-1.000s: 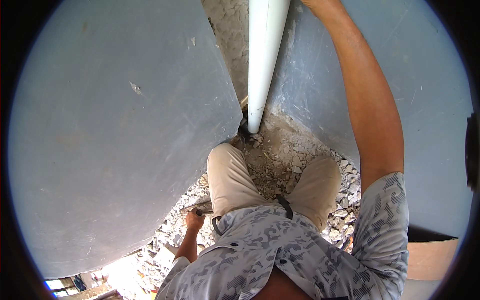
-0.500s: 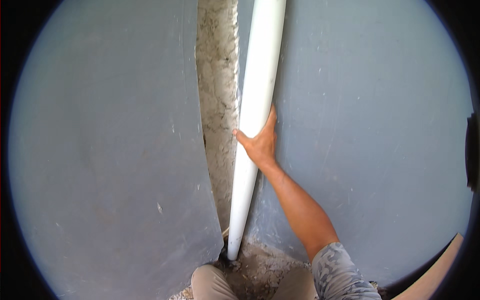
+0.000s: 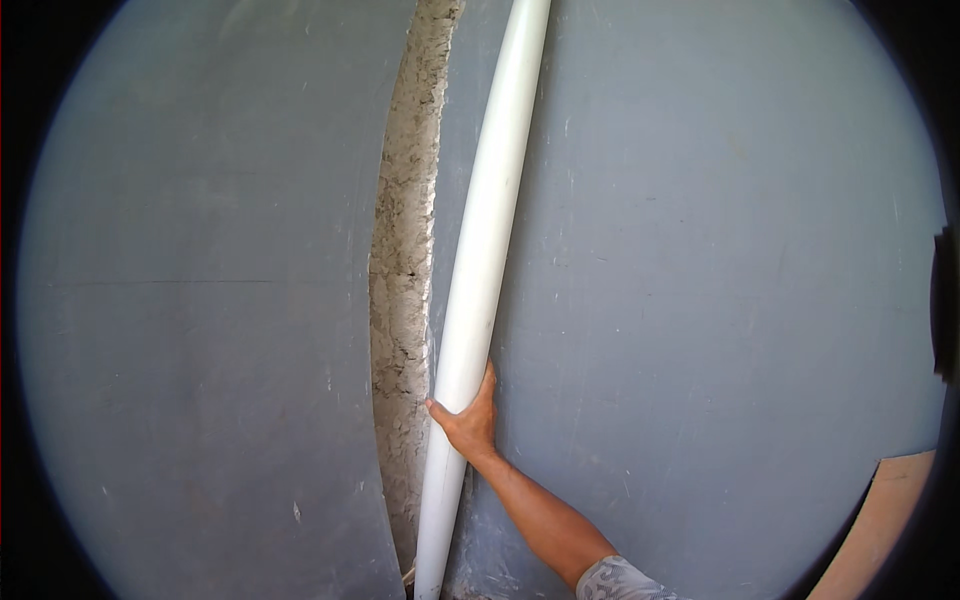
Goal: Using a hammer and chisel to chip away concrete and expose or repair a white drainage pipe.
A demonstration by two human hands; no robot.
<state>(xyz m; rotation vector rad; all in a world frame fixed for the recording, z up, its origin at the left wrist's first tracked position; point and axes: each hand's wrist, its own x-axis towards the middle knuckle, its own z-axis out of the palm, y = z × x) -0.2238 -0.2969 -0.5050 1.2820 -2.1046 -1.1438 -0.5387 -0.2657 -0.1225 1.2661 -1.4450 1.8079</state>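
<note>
A long white plastic pipe [image 3: 485, 220] stands almost upright against the grey wall, its top leaning a little to the right and running out of the upper edge. My right hand [image 3: 470, 418] is wrapped round its lower part, thumb on the left side and fingers behind on the right. Just left of the pipe, a rough channel [image 3: 402, 250] of bare masonry is cut down the wall; the pipe stands beside it higher up and close to its edge near the bottom. My left hand is out of the picture. The pipe's foot is cut off by the lower edge.
Grey painted wall [image 3: 220, 380] spreads on both sides of the channel, scuffed and chipped in places. At the lower right a tan, board-like piece [image 3: 880, 520] with a dark edge beside it stands near the wall. A dark object [image 3: 943, 305] shows at the right rim.
The view has tilted upward, so the pipe, channel and my right hand sit lower in it. My knees and the floor have left the picture. My right hand keeps its grip.
</note>
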